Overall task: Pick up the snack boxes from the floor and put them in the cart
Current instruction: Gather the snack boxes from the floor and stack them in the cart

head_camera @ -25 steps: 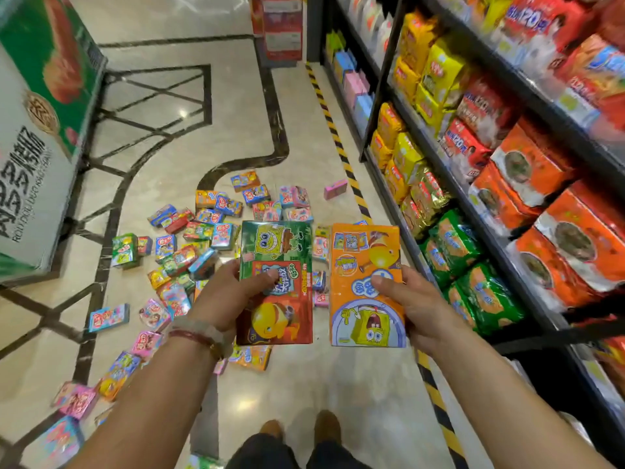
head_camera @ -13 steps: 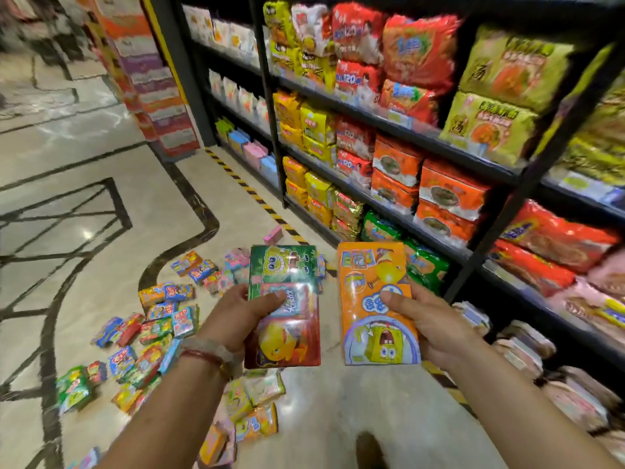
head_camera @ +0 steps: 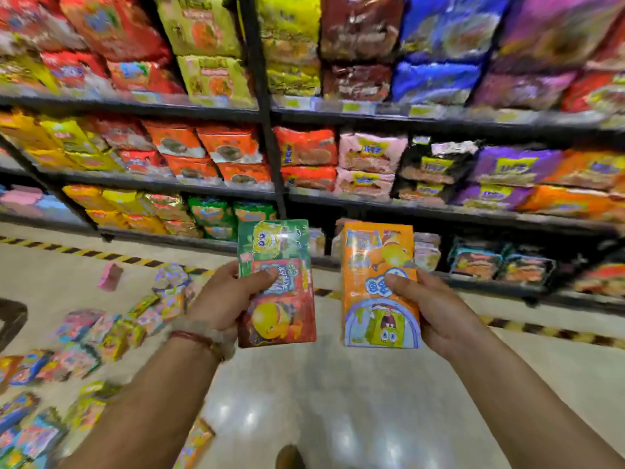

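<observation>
From the head view, our left hand (head_camera: 225, 299) grips a green and red snack box (head_camera: 275, 286) and our right hand (head_camera: 436, 308) grips an orange snack box (head_camera: 380, 286), both held upright in front of the shelves (head_camera: 338, 111). No cart shows here (we cannot tell where it stands). We judge the task barely begun: two boxes are lifted but not yet delivered, and many scattered boxes (head_camera: 91, 336) lie on the floor (head_camera: 338, 401) at our left.
</observation>
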A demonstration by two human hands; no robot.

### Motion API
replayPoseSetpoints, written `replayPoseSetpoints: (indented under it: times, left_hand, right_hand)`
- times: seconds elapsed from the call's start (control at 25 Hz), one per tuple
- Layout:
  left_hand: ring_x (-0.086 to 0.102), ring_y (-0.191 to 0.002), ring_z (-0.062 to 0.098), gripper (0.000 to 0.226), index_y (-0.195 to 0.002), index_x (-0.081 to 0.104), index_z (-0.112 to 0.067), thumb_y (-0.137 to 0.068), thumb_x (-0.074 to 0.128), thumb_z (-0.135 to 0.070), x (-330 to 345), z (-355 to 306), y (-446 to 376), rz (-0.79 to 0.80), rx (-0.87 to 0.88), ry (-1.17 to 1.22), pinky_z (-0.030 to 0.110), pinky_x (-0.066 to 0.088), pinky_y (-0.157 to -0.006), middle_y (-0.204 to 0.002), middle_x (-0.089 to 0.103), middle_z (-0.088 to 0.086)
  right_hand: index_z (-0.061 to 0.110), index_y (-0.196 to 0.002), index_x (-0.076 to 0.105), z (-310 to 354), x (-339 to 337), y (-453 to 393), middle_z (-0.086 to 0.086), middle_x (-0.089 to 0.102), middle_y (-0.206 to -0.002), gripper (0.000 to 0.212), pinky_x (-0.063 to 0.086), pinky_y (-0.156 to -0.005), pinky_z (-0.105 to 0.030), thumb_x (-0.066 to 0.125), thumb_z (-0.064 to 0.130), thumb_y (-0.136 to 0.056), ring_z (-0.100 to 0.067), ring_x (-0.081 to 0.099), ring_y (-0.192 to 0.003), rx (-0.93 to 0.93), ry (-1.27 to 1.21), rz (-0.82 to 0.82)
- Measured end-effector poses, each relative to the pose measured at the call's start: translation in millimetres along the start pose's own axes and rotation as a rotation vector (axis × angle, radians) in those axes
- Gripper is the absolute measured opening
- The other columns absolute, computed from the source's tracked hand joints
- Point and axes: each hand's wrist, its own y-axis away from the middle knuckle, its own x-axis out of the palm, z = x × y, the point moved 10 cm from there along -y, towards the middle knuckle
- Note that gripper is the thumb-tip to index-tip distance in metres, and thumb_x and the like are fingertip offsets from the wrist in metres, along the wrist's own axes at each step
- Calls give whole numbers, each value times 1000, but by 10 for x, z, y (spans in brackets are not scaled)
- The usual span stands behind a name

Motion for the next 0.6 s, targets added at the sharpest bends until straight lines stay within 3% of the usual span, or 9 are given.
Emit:
replayPoseSetpoints:
  times: [0.28, 0.44, 0.6]
  left_hand:
    - [71, -64, 25, 29, -100, 63, -4, -72, 68, -7, 2627, 635, 471, 382, -95, -118, 36, 58, -56, -82, 74, 13]
    - [71, -65, 25, 21, -100, 63, -5, -79, 66, -4, 3946, 1050, 929, 578, -141, -215, 40, 59, -59, -82, 74, 13]
    - [71, -70, 30, 44, -106, 62, -2, -64, 71, -12, 5024, 1378, 1461, 785, -183, -331, 43, 59, -64, -91, 72, 18]
  right_hand:
    - [6, -109, 63, 294, -2423, 1126, -14, 73, -99, 45, 60, -69, -42, 71, 21, -67, -31, 71, -83, -136, -130, -301]
    - [3, -115, 61, 273, -3546, 1860, -16, 72, -101, 52, 59, -71, -43, 71, 21, -67, -33, 71, -86, -205, -223, -490]
    - [0, -116, 60, 165, -4347, 2582, -19, 71, -102, 57, 59, -73, -44, 70, 21, -65, -35, 70, -86, -284, -359, -654]
